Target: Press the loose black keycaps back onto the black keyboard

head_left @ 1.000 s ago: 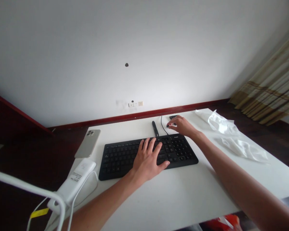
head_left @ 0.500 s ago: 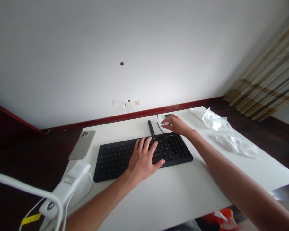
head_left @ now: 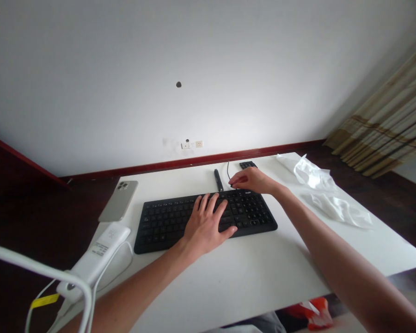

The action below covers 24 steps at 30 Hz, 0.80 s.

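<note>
A black keyboard (head_left: 169, 229) lies across the white desk. My left hand (head_left: 208, 226) rests flat on its middle keys, fingers spread. Behind the keyboard's upper edge, my right hand (head_left: 247, 180) has its thumb and fingers pinched together on the thin black cable (head_left: 228, 171) where it meets the keyboard's back. A small dark bit shows at the fingertips. Just left of the cable lies a black pen-like stick (head_left: 218, 179). A small black object with a ridged top (head_left: 247, 164) sits behind my right hand, partly covered by it.
A phone (head_left: 119, 201) lies face down at the desk's left edge. Near it are a white power strip (head_left: 97, 254) with a cord and a curved white tube (head_left: 38, 268). Crumpled clear plastic bags (head_left: 314, 173) lie on the right. Wall sockets (head_left: 192, 144) are beyond the desk.
My right hand has moved slightly left and down, its fingers closing from apart into a pinch at the cable. The small black ridged object shows more. My left hand stays on the keyboard.
</note>
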### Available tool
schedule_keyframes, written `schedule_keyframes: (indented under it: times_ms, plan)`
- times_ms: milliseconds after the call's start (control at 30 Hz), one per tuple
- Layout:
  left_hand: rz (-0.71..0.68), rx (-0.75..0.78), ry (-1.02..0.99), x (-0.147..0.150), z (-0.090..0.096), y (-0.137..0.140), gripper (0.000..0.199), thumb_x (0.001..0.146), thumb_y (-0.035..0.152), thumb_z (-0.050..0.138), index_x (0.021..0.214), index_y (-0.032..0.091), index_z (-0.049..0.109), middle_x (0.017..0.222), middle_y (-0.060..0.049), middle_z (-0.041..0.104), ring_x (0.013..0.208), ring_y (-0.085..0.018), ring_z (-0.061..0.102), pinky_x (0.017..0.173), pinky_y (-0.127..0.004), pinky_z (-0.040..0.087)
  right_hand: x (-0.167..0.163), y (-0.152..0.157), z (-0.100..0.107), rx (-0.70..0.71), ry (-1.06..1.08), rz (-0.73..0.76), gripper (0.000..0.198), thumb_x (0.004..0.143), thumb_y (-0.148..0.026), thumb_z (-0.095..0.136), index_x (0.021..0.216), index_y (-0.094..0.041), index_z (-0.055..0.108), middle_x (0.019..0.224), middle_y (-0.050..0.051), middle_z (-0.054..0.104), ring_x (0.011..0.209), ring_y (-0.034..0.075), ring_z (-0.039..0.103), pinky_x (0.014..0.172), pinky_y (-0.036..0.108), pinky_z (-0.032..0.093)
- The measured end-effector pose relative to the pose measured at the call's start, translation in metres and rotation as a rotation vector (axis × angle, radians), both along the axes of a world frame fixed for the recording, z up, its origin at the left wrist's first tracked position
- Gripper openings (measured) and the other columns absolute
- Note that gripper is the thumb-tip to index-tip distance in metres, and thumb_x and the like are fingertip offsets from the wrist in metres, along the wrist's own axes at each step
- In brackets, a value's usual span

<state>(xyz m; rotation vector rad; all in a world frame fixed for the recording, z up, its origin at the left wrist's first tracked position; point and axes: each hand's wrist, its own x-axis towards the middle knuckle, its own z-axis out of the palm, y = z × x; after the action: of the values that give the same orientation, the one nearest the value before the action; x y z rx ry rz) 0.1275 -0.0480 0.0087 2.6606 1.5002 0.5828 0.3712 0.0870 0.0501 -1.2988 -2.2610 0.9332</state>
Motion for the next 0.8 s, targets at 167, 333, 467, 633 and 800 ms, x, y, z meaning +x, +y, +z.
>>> schedule_keyframes:
  times_ms: [167,333,467,633,800]
  plan:
    - [-0.003,0.009,-0.002,0.000,0.000,0.000,0.070,0.093,0.067,0.057,0.148,0.024,0.054,0.157,-0.012,0.047,0.145,-0.038,0.040,0.123,-0.059,0.029,-0.009,-0.008,0.008,-0.027,-0.076,0.105,0.021,0.084,-0.033,0.072,0.100,-0.026,0.084,0.088,-0.001,0.081,0.085,0.020,0.074,0.081,0.027,0.055]
    - [0.003,0.010,-0.003,0.000,-0.002,-0.001,0.070,0.093,0.068,0.055,0.148,0.023,0.053,0.158,-0.012,0.047,0.146,-0.038,0.039,0.123,-0.059,0.029,-0.016,-0.014,0.015,0.023,-0.148,0.130,0.019,0.086,-0.025,0.069,0.098,-0.026,0.084,0.088,-0.001,0.081,0.086,0.019,0.075,0.080,0.025,0.054]
    - [-0.001,0.016,-0.007,0.000,-0.003,-0.001,0.070,0.094,0.067,0.055,0.148,0.023,0.053,0.159,-0.013,0.046,0.147,-0.038,0.038,0.123,-0.060,0.029,-0.020,-0.020,0.019,0.072,-0.183,0.156,0.021,0.087,-0.019,0.067,0.098,-0.025,0.084,0.088,-0.001,0.081,0.085,0.019,0.075,0.080,0.024,0.053]
    - [-0.001,0.017,-0.005,0.000,-0.003,0.000,0.071,0.094,0.068,0.055,0.148,0.023,0.053,0.158,-0.013,0.047,0.146,-0.038,0.039,0.123,-0.060,0.029,-0.025,-0.025,0.023,0.114,-0.229,0.191,0.023,0.090,-0.016,0.064,0.100,-0.024,0.082,0.089,-0.001,0.082,0.085,0.018,0.075,0.080,0.025,0.053]
    - [0.001,0.017,-0.002,0.000,-0.003,-0.001,0.071,0.094,0.068,0.054,0.149,0.023,0.053,0.158,-0.013,0.047,0.146,-0.038,0.039,0.123,-0.060,0.029,-0.032,-0.030,0.023,0.179,-0.307,0.183,0.024,0.090,-0.011,0.064,0.099,-0.024,0.082,0.094,0.001,0.081,0.090,0.019,0.075,0.082,0.026,0.054]
